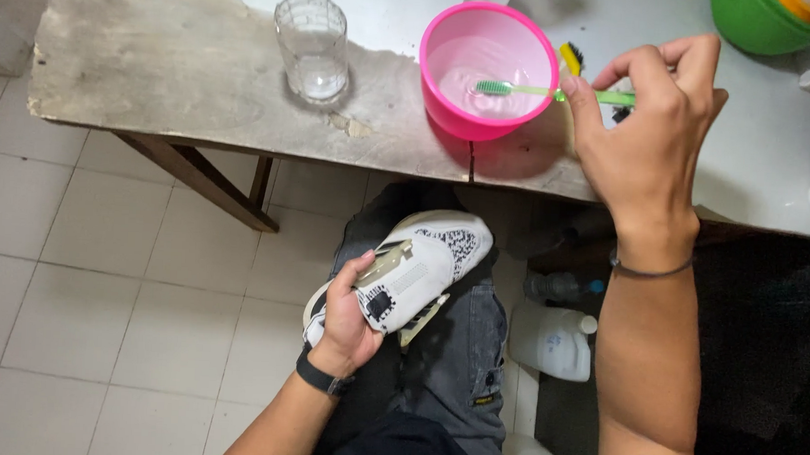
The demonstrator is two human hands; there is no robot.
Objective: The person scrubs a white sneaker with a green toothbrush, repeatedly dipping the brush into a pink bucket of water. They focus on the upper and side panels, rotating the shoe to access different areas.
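Note:
My left hand (346, 320) grips a white sneaker (422, 265) with black speckled trim, resting it on my lap over dark jeans. My right hand (651, 129) is raised over the table and pinches a green toothbrush (520, 90) by its handle. The brush head dips into cloudy water inside a pink plastic bowl (446, 111) on the worn table (157, 71).
A clear glass jar (313, 46) with a little water stands left of the bowl. A yellow-handled brush (571, 57) lies behind the bowl, a green container (760, 25) at the far right. A white plastic bottle (550, 341) sits on the tiled floor (102, 287) under the table.

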